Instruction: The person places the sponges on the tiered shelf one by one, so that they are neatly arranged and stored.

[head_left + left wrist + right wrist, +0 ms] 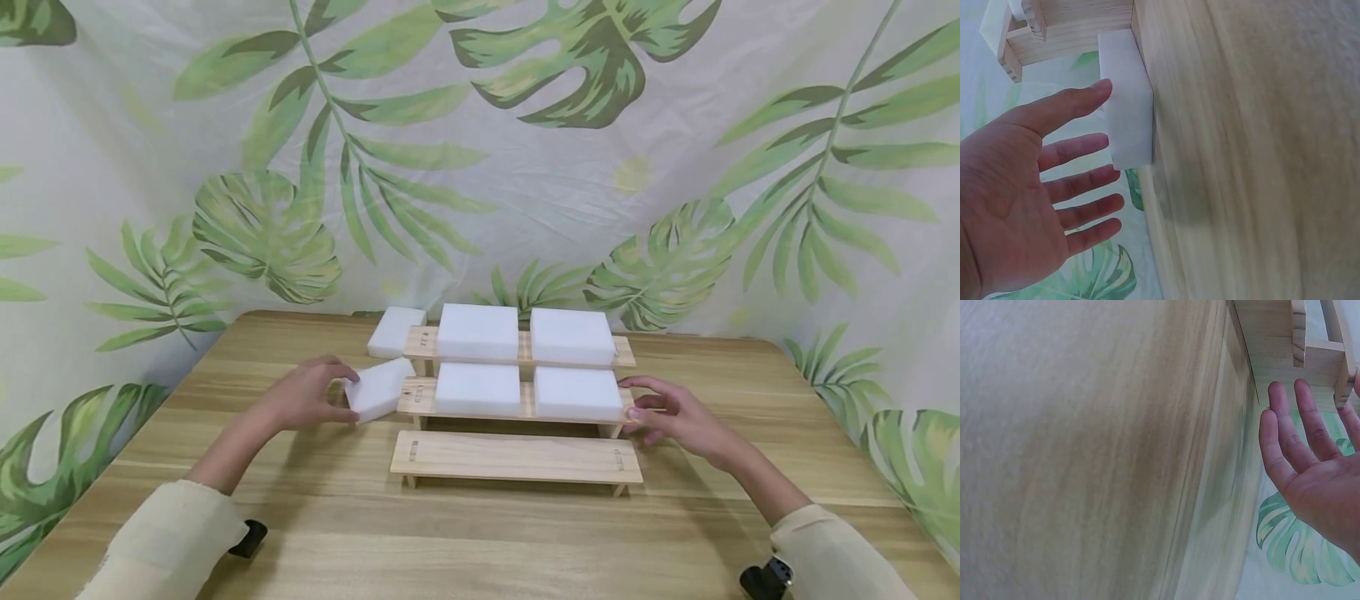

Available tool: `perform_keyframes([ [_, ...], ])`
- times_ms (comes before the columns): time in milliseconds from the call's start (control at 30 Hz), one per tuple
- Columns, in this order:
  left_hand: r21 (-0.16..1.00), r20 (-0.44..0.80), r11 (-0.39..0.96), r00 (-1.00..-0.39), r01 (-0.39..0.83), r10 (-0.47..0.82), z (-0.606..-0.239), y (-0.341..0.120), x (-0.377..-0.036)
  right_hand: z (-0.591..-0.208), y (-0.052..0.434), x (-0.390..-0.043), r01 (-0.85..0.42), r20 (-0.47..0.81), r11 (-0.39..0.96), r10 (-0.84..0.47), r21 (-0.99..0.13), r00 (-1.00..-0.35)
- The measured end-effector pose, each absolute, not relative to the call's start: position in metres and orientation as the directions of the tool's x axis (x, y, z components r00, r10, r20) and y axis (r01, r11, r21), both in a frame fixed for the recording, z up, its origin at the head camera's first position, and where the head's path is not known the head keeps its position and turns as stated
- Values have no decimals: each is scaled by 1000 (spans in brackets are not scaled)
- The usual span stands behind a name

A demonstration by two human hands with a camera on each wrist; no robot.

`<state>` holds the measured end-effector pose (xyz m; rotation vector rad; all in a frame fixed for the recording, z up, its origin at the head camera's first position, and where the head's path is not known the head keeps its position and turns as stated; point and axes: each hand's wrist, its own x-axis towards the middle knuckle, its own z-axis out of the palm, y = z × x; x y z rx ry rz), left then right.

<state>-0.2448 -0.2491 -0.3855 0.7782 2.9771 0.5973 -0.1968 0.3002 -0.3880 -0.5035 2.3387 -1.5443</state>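
Observation:
My left hand (309, 393) is at the left end of a white foam block (381, 390), which lies askew on the table beside the stands. Its fingers are spread and fairly straight, with the thumb (1094, 95) touching the block. My right hand (675, 417) is by the right end of the middle wooden stand (420, 404), fingers loosely bent; whether it touches the wood I cannot tell. On that stand lie two white blocks, a left one (477, 390) and a right one (577, 394). The back stand (422, 342) carries two more.
A low wooden stand (517, 457) in front bears no blocks. Another white block (397, 331) lies at the back left, beside the back stand. Behind the wooden table (322, 517) hangs a leaf-patterned cloth (540, 192).

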Motion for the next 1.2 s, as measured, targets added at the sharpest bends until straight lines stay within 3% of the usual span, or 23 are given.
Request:
perform_keyframes([
  [667,397,22,833,-911,386,411,-386,-249,-239,-387,299,-197,-123,-55,362,-444,-924,-894],
  [1200,407,84,827,-917,389,390,-383,-250,-240,-389,301,-198,-111,-61,356,-439,-928,-896],
])
